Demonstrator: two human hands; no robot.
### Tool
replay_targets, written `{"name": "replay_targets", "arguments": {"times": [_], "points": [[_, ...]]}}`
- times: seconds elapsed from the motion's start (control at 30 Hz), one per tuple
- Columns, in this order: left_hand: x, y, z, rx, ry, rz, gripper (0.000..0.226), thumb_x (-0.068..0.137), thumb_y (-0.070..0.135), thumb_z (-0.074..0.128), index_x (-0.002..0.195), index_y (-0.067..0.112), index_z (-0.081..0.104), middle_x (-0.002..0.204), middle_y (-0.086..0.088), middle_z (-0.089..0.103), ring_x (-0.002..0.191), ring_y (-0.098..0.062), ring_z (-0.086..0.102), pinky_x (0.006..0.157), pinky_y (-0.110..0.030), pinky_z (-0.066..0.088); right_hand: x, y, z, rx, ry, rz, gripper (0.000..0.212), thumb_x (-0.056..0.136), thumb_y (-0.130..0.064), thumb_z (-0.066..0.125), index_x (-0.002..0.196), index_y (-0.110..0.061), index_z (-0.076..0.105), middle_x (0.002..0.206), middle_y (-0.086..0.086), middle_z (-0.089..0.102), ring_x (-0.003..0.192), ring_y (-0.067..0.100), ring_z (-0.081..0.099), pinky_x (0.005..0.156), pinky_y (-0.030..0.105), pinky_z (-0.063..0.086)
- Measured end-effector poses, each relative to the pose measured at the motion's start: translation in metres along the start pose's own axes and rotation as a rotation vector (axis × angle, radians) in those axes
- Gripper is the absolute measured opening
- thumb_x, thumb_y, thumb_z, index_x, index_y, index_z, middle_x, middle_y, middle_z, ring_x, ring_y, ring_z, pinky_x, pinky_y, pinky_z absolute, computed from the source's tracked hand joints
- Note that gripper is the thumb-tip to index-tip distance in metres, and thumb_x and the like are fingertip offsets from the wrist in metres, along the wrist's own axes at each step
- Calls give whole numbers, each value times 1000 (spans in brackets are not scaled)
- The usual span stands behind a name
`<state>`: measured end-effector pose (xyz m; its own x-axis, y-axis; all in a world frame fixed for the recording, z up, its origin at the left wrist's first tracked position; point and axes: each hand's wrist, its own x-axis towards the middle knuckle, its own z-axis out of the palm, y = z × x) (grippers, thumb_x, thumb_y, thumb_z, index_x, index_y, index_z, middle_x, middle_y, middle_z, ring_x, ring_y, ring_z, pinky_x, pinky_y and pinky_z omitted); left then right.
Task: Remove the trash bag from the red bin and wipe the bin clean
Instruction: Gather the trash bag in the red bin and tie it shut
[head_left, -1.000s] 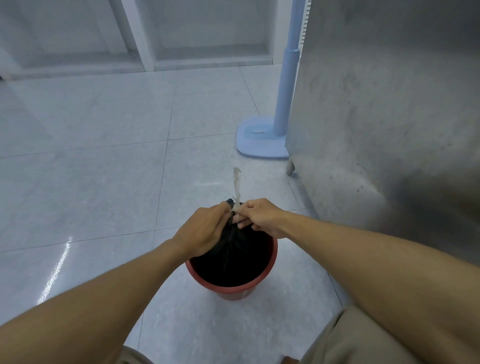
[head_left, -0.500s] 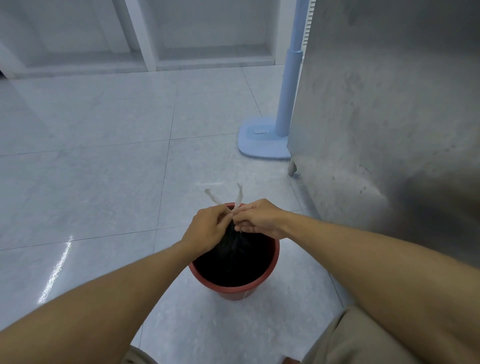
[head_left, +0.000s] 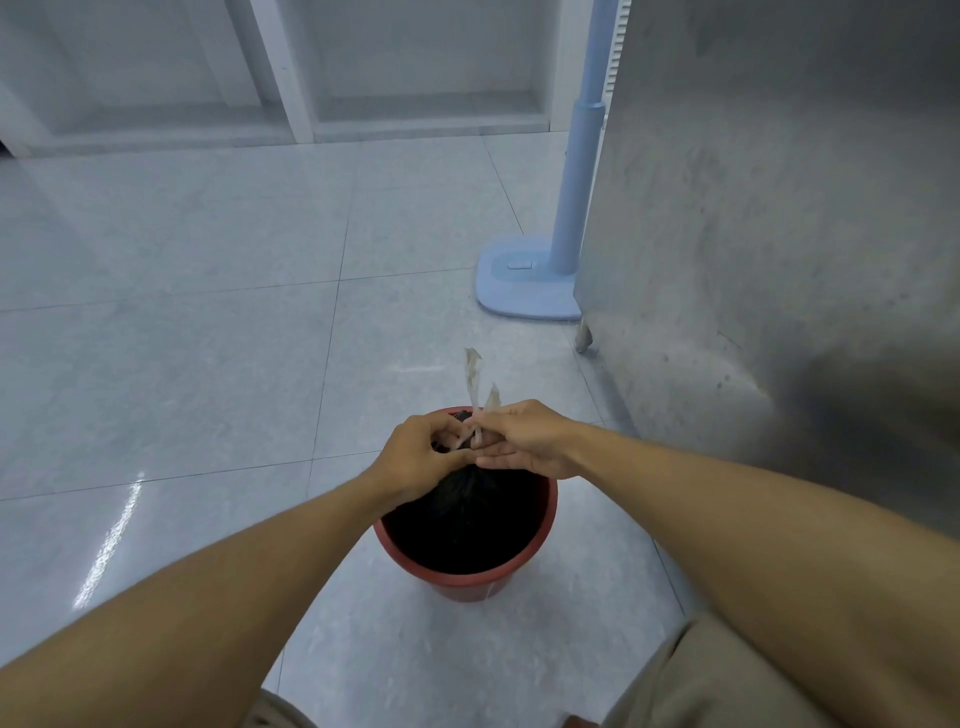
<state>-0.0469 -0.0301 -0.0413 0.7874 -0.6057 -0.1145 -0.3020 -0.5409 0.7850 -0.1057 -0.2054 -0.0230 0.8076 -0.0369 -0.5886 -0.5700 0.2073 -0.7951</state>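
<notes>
1 red bin (head_left: 467, 581) lower ctr of frame on the floor (head_left: 208, 364), w/ 1 black trash bag (head_left: 467, 519) inside. 2 pale tie ends (head_left: 474, 375) stick up from its gathered neck. Left hand (head_left: 415, 457) & right hand (head_left: 524, 439): fingers curled, pinching the tie ends, apparently mid-knot; exact grip unclear.

One bin (head_left: 459, 581), one bag (head_left: 467, 519), two hands (head_left: 418, 458) (head_left: 525, 440).
</notes>
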Motion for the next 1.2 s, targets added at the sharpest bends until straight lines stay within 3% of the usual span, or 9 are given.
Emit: {"name": "replay_targets", "arguments": {"times": [0.1, 0.2, 0.33, 0.47, 0.67, 0.83, 0.97, 1.03, 1.2], "points": [[0, 1, 1, -41, 13, -39, 11, 89, 19, 77, 100, 18, 78, 91, -4, 75, 90, -21, 69, 83, -32, 54, 2, -1, 0, 9, -9, -9, 32, 102, -27, 60, 116, -1, 71, 117, 23, 72, 106, 30, 73, 96, 37, 58], [0, 3, 2, -4, 27, -32, 13, 95, 15, 68, 102, 16, 79, 93, -3, 76, 91, -19, 69, 85, -32, 54, 4, -1, 2, -15, 10, -10, 29, 101, -27, 62, 114, -3, 72, 114, 22, 73, 105, 31, 74, 94, 37, 60], [0, 3, 2, 13, 52, -30, 7, 95, 9, 64, 96, 14, 69, 82, -12, 67, 76, -20, 60, 76, -32, 50, 5, 0, 3, -13, 19, -34, 27, 100, -25, 64, 112, -3, 74, 103, 17, 76, 102, 29, 75, 88, 33, 62], [2, 1, 1, -24, -9, -80, 10, 96, 11, 64, 89, 15, 71, 76, 0, 62, 72, -12, 55, 72, -27, 45, 4, 1, 1, -39, 24, -41, 24, 102, -20, 60, 110, -2, 74, 109, 20, 75, 101, 29, 75, 83, 31, 63], [2, 4, 0, 109, -46, -43, 18, 98, 13, 59, 97, 13, 77, 90, -14, 72, 84, -29, 65, 76, -38, 53, 3, 2, -3, -73, 12, -39, 23, 102, -22, 60, 109, -6, 75, 100, 13, 75, 101, 27, 74, 81, 29, 62], [1, 5, -2, 196, -134, -66, 26, 101, 9, 52, 92, 7, 77, 78, -13, 67, 77, -28, 61, 80, -42, 53, 3, 1, -3, -59, -32, -21, 19, 100, -21, 64, 108, -9, 75, 113, 15, 69, 111, 28, 70, 88, 30, 60], [-1, 3, -5, 79, -164, -95, 26, 103, 11, 52, 110, 12, 78, 97, -10, 72, 97, -27, 67, 94, -39, 53, 5, 2, -6, -104, -65, -11, 27, 94, -20, 72, 114, -1, 72, 117, 17, 66, 110, 24, 70, 93, 30, 59], [-2, 1, -8, -42, -138, -143, 22, 102, 19, 58, 110, 17, 79, 104, -8, 76, 104, -24, 70, 100, -42, 54, 5, 5, -9, -210, -72, -67, 22, 91, -19, 75, 106, -2, 77, 113, 13, 70, 107, 21, 71, 93, 31, 59], [0, -2, -8, -257, -97, -228, 17, 97, 19, 66, 98, 23, 83, 97, 1, 80, 99, -18, 74, 100, -41, 56, 7, 11, -11, -550, 22, -317, 9, 84, -15, 83, 92, -12, 82, 92, 3, 79, 88, 17, 77, 84, 31, 62]]}}
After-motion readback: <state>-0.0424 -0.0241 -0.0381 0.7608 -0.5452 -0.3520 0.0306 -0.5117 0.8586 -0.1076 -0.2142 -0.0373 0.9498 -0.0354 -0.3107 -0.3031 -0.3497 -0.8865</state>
